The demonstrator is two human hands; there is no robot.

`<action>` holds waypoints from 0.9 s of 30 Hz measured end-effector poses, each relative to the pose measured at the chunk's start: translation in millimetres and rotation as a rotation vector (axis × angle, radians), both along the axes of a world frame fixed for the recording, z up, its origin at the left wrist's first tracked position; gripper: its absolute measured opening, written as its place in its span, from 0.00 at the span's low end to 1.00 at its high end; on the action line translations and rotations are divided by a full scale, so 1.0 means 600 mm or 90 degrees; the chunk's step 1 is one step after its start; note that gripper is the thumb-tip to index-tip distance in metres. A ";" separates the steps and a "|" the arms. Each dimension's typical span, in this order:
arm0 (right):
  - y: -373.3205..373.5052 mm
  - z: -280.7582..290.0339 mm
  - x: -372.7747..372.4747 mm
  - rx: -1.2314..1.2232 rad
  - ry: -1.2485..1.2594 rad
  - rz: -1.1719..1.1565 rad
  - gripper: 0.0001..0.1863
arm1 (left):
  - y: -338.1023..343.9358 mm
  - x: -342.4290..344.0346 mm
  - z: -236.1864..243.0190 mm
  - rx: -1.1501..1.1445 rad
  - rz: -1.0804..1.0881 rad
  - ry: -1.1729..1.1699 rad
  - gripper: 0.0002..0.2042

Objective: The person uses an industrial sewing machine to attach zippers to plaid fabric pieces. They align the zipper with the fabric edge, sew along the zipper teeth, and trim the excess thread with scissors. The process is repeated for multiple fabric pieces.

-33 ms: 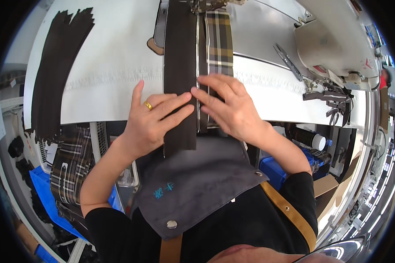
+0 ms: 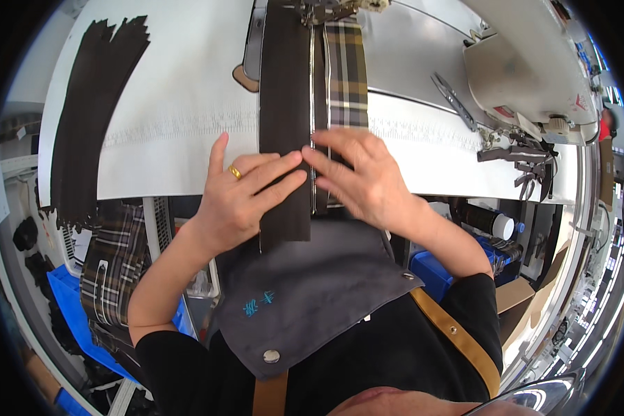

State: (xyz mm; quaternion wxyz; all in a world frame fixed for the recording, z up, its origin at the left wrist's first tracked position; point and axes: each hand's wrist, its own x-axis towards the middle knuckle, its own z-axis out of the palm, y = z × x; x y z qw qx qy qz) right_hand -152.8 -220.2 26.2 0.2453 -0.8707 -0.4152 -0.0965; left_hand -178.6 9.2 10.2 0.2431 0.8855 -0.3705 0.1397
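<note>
A long dark brown fabric strip (image 2: 284,104) runs from under the sewing machine's presser foot (image 2: 319,10) toward me, and its near end hangs past the table edge. Along its right side lies a thin shiny line like a zipper or piping (image 2: 313,83), with a plaid fabric piece (image 2: 347,69) beyond it. My left hand (image 2: 246,187), with a gold ring, rests on the strip, fingers spread. My right hand (image 2: 360,173) touches the shiny edge with its fingertips, fingers apart. Both index fingertips nearly meet at that edge.
A pile of dark strips (image 2: 93,118) with ragged ends lies on the left of the white table (image 2: 173,166). Thread snips (image 2: 454,102) lie near the machine body (image 2: 513,76). Dark scraps (image 2: 527,159) sit at the right. Plaid pieces (image 2: 111,270) hang below left, above a blue bin (image 2: 69,298).
The table, strip and hands all sit slightly lower in the view. My right hand's fingertips have slid a little nearer to me along the edge; the left hand keeps its place on the strip.
</note>
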 end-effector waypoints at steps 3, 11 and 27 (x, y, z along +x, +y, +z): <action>-0.005 -0.006 -0.031 0.013 0.009 0.012 0.23 | 0.003 -0.001 0.008 0.011 -0.005 0.038 0.15; -0.010 -0.007 -0.032 0.004 -0.043 0.054 0.21 | 0.022 0.092 0.037 0.102 -0.076 0.071 0.16; -0.013 -0.005 -0.009 -0.011 -0.014 0.101 0.21 | 0.002 0.230 0.018 0.084 0.039 0.030 0.20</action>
